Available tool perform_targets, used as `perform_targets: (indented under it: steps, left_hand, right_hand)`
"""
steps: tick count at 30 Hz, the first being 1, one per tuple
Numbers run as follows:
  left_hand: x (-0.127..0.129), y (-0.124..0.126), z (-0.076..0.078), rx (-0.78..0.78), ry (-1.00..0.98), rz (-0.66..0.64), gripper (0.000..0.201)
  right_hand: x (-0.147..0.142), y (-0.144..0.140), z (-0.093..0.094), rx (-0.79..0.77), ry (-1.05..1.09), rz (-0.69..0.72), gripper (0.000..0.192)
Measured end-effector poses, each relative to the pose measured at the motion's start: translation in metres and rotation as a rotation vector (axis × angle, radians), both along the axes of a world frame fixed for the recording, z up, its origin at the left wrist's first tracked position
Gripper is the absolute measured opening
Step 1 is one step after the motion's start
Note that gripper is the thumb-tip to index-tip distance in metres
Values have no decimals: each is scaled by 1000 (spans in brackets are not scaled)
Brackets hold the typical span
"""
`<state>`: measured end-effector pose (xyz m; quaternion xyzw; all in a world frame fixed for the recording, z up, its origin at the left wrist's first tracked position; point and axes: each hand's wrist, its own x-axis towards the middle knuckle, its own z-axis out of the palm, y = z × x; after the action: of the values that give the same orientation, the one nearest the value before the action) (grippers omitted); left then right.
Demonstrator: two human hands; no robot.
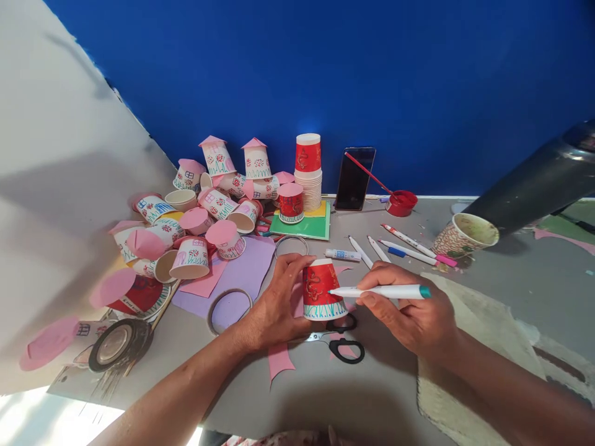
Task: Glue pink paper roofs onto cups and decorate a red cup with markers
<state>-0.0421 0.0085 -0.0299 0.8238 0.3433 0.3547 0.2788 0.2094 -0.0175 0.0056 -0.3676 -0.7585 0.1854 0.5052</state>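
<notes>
An upside-down red paper cup (320, 290) with a green scribbled band at its rim stands on the grey table. My left hand (279, 303) wraps around the cup's left side and steadies it. My right hand (409, 313) grips a white marker with a teal end (381, 291); the marker's tip touches the cup's right side. Black-handled scissors (341, 337) lie just in front of the cup, over pink paper scraps (279, 359).
A heap of decorated paper cups with pink lids (195, 217) fills the left. A stack of cups (308, 170), a phone (354, 178), a red paint dish with brush (402, 202), several markers (400, 244), a glue stick (343, 254), tape roll (116, 344), dirty cup (466, 235).
</notes>
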Motion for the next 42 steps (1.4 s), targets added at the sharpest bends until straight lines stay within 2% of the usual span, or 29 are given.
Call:
perform_targets:
  steps: [7, 12, 20, 25, 29, 34, 42]
  left_hand:
    - [2, -2, 3, -69, -24, 16, 99]
    - [1, -1, 3, -65, -14, 14, 96]
    - [-1, -2, 4, -109, -16, 21, 101]
    - [-3, -1, 1, -83, -5, 11, 104]
    - [-3, -1, 2, -101, -14, -7, 100]
    - [2, -2, 7, -120, -51, 44, 95]
    - [2, -1, 7, -98, -82, 24, 96]
  right_hand:
    - [1, 0, 1, -19, 21, -86, 9]
    - [1, 2, 0, -24, -6, -23, 9]
    - [5, 1, 3, -46, 33, -89, 10]
    - [4, 2, 5, -79, 1, -48, 17]
    - [3, 1, 7, -61, 17, -47, 15]
    - [3, -3, 6, -108, 26, -23, 14]
    - [2, -3, 2, -81, 19, -24, 17]
